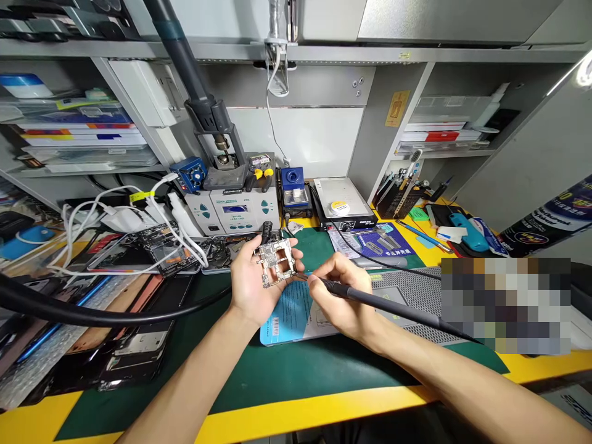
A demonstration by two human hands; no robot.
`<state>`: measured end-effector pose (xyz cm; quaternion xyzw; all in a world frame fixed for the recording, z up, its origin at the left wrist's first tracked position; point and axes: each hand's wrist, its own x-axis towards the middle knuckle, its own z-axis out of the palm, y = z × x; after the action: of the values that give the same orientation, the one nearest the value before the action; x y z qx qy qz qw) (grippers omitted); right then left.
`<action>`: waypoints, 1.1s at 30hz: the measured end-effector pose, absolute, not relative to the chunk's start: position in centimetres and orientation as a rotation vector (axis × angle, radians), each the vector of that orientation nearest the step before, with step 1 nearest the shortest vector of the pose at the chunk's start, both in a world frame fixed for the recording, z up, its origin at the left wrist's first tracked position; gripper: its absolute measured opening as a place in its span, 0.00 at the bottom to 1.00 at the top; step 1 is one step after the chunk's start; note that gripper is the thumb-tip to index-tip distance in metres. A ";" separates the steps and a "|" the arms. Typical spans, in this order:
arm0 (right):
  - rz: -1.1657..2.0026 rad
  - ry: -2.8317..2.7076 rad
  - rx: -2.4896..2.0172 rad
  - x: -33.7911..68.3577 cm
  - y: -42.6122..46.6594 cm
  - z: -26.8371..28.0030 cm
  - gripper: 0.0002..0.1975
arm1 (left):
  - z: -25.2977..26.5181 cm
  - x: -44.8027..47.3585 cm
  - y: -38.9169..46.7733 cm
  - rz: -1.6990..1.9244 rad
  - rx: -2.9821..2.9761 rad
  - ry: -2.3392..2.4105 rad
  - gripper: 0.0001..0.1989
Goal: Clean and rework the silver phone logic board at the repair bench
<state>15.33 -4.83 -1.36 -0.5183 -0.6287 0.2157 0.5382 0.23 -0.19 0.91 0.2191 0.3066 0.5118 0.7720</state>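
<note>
A phone circuit board (276, 262) with cut-out openings rests across the palm and fingers of my left hand (252, 280), which holds it up above the bench. My right hand (342, 293) pinches a black soldering iron (383, 302) like a pen. Its thin tip points left, close to the board's lower right edge; whether it touches cannot be made out. Beneath my hands lie a blue and grey printed sheet (289, 314) and a green mat (324, 364).
Behind my left hand stands a grey rework station (231, 213). A small blue soldering station (295, 188) and a flat heating plate (345, 200) sit beside it. Phone parts (139, 345) crowd the left. A thick black hose (139, 316) crosses there. A tool holder (398, 194) stands right.
</note>
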 end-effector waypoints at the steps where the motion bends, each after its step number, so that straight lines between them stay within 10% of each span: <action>1: 0.508 -1.508 -1.242 15.3 -4.9 -1.4 0.09 | 0.9 0.2 -0.2 1.109 0.469 0.674 0.25; 33: 0.581 -1.529 -1.229 15.5 -4.9 -1.8 0.09 | 1.0 0.2 -0.3 1.111 0.461 0.669 0.25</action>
<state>15.53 -4.90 -1.82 -0.5127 -0.6380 0.2423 0.5209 0.23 -0.32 1.01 0.2128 0.3089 0.5128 0.7722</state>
